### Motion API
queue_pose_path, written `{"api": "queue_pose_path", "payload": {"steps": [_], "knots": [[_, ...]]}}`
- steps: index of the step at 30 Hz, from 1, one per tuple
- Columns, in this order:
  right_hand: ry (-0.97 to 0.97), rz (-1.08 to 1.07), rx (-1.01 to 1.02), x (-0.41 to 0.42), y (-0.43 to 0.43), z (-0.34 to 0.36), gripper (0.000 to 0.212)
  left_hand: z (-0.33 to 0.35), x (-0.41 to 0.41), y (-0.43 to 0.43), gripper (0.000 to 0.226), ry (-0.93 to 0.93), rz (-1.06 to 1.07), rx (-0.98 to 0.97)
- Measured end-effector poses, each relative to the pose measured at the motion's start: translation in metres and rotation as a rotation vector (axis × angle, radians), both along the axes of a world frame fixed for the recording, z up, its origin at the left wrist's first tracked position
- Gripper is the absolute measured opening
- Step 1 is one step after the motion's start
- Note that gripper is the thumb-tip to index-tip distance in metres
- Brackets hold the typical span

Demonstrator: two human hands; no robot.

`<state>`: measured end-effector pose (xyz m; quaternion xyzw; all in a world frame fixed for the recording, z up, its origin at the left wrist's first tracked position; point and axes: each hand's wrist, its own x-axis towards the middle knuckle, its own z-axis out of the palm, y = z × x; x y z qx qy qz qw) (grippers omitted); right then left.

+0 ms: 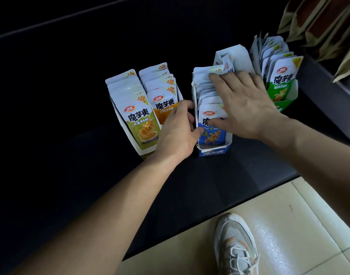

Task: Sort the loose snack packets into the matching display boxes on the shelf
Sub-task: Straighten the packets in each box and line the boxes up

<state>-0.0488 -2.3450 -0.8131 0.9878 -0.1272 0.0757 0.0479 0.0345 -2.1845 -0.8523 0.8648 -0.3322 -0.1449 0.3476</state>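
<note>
Packets (pixel 211 133) of the blue flavour stand in a packed row in the blue box (pixel 214 150), which sits on the dark shelf (pixel 209 185) third in a line of four. The right hand (pixel 243 104) lies spread over the row's tops, fingers straight and pressing down, with the thumb laid across the face of the frontmost packet. The left hand (pixel 176 132) grasps the blue box's left wall, fingers curled round its edge and the thumb tip at the front corner.

Just left of the blue box stand the orange packets (pixel 164 108), and beyond them the olive box (pixel 128 133). Just right of it is the green box (pixel 287 104), also full. I see no loose packet on the shelf around the blue box.

My reading is that the sorting is nearly done and the step in hand is settling the blue row: one hand steadies the carton while the other pushes the packets level. At the back of the blue box a few packets lean askew against its raised white flap (pixel 239 54). Only their white tops show, so I cannot tell their flavour.

The next move calls for keeping the light carton braced while those rear packets are squared up. Pressing hard on the tops could tip the box or crease its thin walls.
</note>
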Motion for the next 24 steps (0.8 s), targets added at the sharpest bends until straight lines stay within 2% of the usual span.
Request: {"api": "queue_pose_path", "payload": {"steps": [10, 18, 24], "knots": [[0.088, 0.001, 0.066, 0.008, -0.001, 0.009, 0.126, 0.001, -0.001, 0.001, 0.058, 0.0, -0.006, 0.002], [0.184, 0.035, 0.106, 0.023, -0.01, 0.014, 0.129, 0.004, -0.002, 0.0, 0.051, -0.001, -0.007, 0.009], [0.132, 0.035, 0.013, 0.012, 0.0, 0.012, 0.127, 0.003, -0.002, 0.001, 0.053, -0.004, -0.006, 0.018]]}}
